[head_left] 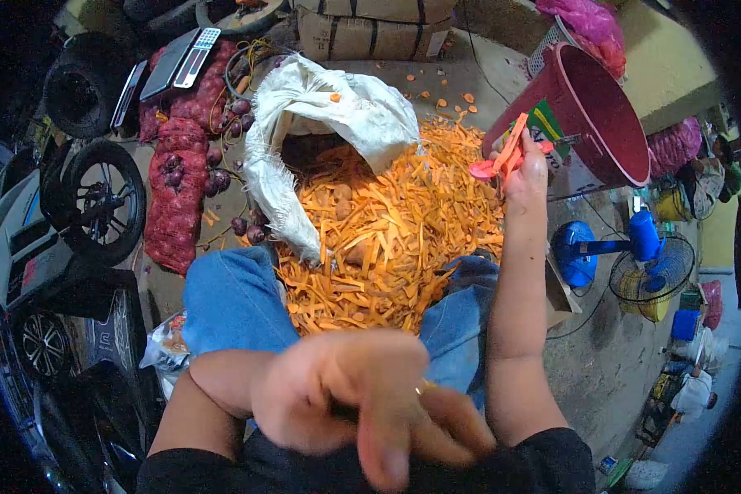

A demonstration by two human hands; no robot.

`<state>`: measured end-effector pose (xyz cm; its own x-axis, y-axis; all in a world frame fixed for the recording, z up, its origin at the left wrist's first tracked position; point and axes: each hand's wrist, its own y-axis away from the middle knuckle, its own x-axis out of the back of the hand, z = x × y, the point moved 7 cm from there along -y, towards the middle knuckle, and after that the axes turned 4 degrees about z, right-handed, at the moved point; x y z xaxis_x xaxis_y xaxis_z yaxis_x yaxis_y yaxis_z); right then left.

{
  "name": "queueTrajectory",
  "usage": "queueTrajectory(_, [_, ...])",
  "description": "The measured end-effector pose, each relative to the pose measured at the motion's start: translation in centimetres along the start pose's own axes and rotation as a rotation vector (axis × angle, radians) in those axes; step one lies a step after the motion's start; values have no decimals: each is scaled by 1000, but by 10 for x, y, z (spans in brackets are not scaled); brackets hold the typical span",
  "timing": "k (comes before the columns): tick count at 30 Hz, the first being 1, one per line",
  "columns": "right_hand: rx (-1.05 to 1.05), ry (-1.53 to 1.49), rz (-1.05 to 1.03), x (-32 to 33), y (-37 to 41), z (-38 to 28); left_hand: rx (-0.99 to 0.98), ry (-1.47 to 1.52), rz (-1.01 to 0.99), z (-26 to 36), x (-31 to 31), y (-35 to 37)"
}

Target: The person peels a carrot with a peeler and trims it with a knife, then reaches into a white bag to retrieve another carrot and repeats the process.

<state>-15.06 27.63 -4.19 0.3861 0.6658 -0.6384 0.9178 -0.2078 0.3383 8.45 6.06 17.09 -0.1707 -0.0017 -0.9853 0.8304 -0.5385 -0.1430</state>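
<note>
My left hand [362, 395] is close to the camera and blurred by motion, its fingers apart with nothing visible in them. At the upper right, beside the maroon bin, my right hand [528, 171] is closed around a red-orange peeler [484, 169]. A long orange piece [514, 138] shows at the same fingers; where it meets the tool is hard to make out. Between my legs lies a large heap of orange carrot peelings and strips [387, 239], with some brown lumps in it. A white woven sack [337, 103] lies open at the heap's upper left.
The maroon bin [605, 115] stands at upper right, near a blue fan [650, 259]. Red net bags of onions [177, 198], loose onions and a scale [181, 59] are at left, beside motorcycle wheels [103, 202]. Cartons [362, 37] stand at the back.
</note>
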Motion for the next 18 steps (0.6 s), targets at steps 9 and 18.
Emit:
queueTrajectory(9, [-60,28,43,-22,17,6,-422,46,-596,-12,-28,1])
queueTrajectory(18, [-35,57,-54,-19,10,5,-323,-181,-522,2,-41,-9])
